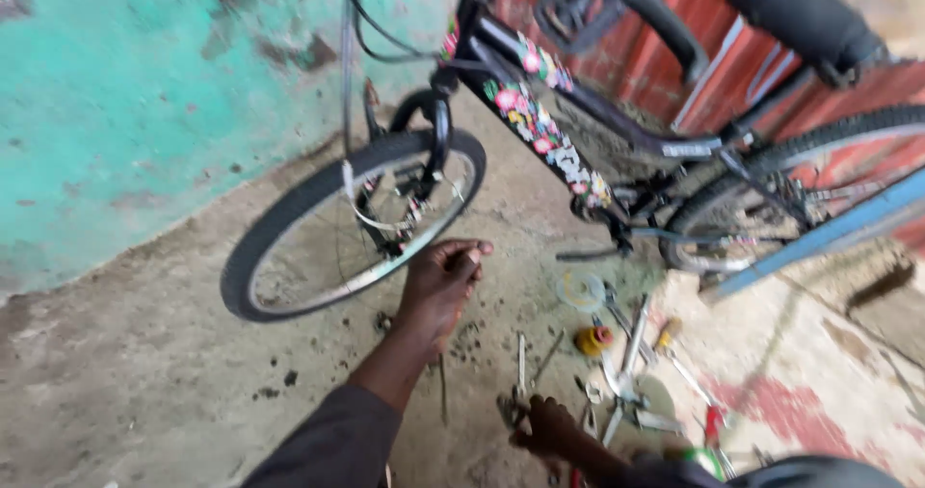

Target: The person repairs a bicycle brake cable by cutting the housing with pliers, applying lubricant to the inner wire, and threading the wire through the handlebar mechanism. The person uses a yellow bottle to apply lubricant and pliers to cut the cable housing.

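Note:
My left hand (438, 286) reaches forward over the concrete floor, fingers curled loosely, just below the front wheel (289, 228) of a black bicycle (578, 151) with flowered stickers on its frame. It holds nothing that I can see. My right hand (547, 427) is low at the bottom, resting among a scatter of metal tools (626, 372) on the floor, its fingers closed around the end of a slim metal tool (521, 368).
A turquoise wall (145, 93) stands on the left and a red corrugated sheet (655, 54) behind the bicycle. A yellow and red small can (594, 339), a clear round lid (581, 290) and screwdrivers lie by the tools. A blue bar (829, 233) crosses the rear wheel.

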